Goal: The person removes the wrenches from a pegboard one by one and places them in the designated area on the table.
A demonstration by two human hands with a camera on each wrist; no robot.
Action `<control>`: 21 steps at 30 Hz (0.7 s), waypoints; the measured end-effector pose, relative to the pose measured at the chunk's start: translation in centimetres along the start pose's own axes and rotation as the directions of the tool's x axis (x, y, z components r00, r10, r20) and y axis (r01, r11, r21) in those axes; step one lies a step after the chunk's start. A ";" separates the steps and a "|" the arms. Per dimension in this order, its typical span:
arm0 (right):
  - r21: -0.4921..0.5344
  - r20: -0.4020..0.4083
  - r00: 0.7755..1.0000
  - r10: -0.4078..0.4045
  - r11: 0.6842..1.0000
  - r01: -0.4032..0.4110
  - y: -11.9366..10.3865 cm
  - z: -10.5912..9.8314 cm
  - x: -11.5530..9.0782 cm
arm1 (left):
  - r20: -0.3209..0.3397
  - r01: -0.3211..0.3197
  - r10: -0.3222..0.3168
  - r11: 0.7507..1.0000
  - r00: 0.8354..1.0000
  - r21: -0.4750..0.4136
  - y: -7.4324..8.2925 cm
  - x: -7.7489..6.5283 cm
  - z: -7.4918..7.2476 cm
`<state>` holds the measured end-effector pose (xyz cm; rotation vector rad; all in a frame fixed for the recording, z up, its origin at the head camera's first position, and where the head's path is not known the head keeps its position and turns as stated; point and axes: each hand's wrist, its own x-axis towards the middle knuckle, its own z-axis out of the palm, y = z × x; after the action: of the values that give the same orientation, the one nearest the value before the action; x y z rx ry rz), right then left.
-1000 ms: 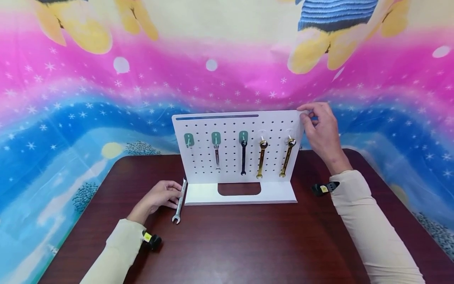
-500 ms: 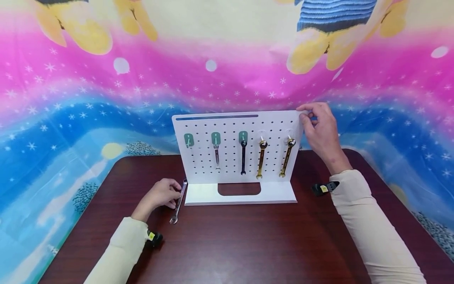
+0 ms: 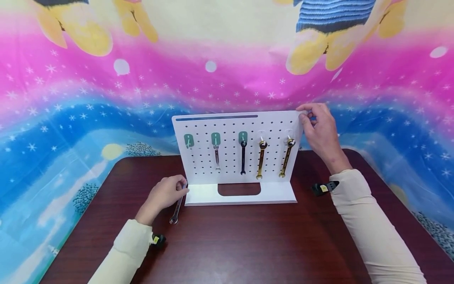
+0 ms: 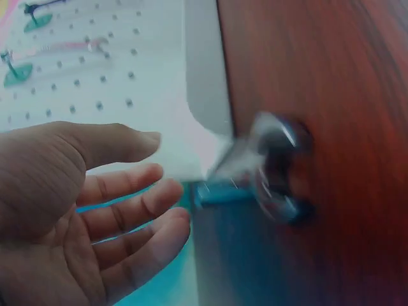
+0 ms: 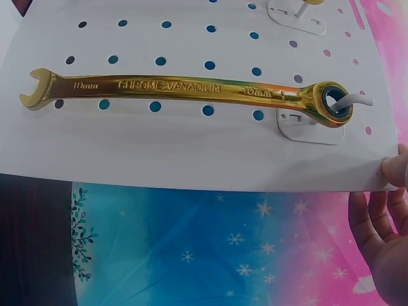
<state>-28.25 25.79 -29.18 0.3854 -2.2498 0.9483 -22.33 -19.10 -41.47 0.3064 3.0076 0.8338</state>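
My left hand pinches the upper end of a silver combination wrench, left of the white pegboard stand. The wrench's open jaw end points toward me; its ring end is hidden by my fingers. In the left wrist view the wrench is blurred, with several fingers loosely bent beside it. My right hand grips the board's top right corner between thumb and fingers. A bare hook on a green base sits at the board's upper left.
Hanging on the board's other hooks are a small silver wrench, a black wrench and two gold ones, the rightmost gold wrench marked 10mm. The stand rests on a dark wooden table. A patterned cloth hangs behind.
My left hand has shifted up and right along the silver wrench toward its ring end, and the wrench has turned slightly. My right hand stays on the board's corner.
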 end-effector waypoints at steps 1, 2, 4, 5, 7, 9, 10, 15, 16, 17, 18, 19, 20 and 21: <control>0.001 0.003 1.000 0.002 1.000 -0.002 0.0 0.0 0.0 | -0.018 -0.021 0.021 1.000 1.000 0.019 0.5 0.0 0.0; 0.003 0.005 1.000 0.003 1.000 -0.003 0.0 -0.1 0.0 | -0.032 -0.038 0.039 0.999 0.999 0.027 1.0 0.1 0.0; 0.007 0.012 1.000 0.005 1.000 -0.005 -0.1 -0.1 0.0 | -0.061 -0.072 0.073 0.997 0.995 0.019 2.1 0.3 0.1; 0.010 0.016 1.000 0.006 1.000 -0.007 -0.2 -0.2 0.0 | -0.076 -0.086 0.086 0.996 0.993 0.009 2.6 0.4 0.1; 0.015 0.027 1.000 0.008 1.000 -0.008 -0.2 -0.3 0.1 | -0.112 -0.120 0.118 0.993 0.987 -0.016 3.5 0.6 0.2; 0.019 0.041 0.999 0.012 1.000 -0.012 -0.3 -0.4 0.2 | -0.151 -0.154 0.144 0.987 0.978 -0.051 4.3 0.8 0.3; 0.015 0.050 0.999 0.015 1.000 -0.016 -0.4 -0.5 0.3 | -0.173 -0.170 0.155 0.983 0.973 -0.070 4.7 0.9 0.3; 0.017 0.077 0.997 0.025 1.000 -0.026 -0.5 -1.1 0.6 | -0.255 -0.257 0.205 0.947 0.945 -0.193 6.1 1.6 1.0; 0.019 0.079 0.997 0.025 0.999 -0.026 -0.4 -1.1 0.7 | -0.265 -0.266 0.206 0.939 0.942 -0.216 6.4 1.7 1.1; 0.023 0.079 0.997 0.024 0.999 -0.026 -0.4 -1.2 0.7 | -0.274 -0.275 0.207 0.932 0.939 -0.238 6.6 1.9 1.3; 0.016 0.078 0.997 0.027 0.999 -0.028 -0.4 -1.2 0.7 | -0.284 -0.279 0.203 0.926 0.937 -0.257 6.8 2.0 1.4; 0.015 0.079 0.997 0.028 0.999 -0.029 -0.4 -1.2 0.7 | -0.293 -0.282 0.200 0.920 0.935 -0.273 7.0 2.1 1.6; 0.014 0.080 0.996 0.030 0.999 -0.031 -0.4 -1.2 0.6 | -0.302 -0.286 0.197 0.915 0.933 -0.285 7.2 2.3 1.7; 0.010 0.080 0.996 0.034 0.999 -0.034 -0.4 -1.2 0.6 | -0.306 -0.286 0.194 0.912 0.932 -0.294 7.3 2.4 1.8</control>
<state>-27.97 26.37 -27.96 0.3974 -2.3304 0.9794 -23.21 -11.60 -39.19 0.6131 3.0231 1.5042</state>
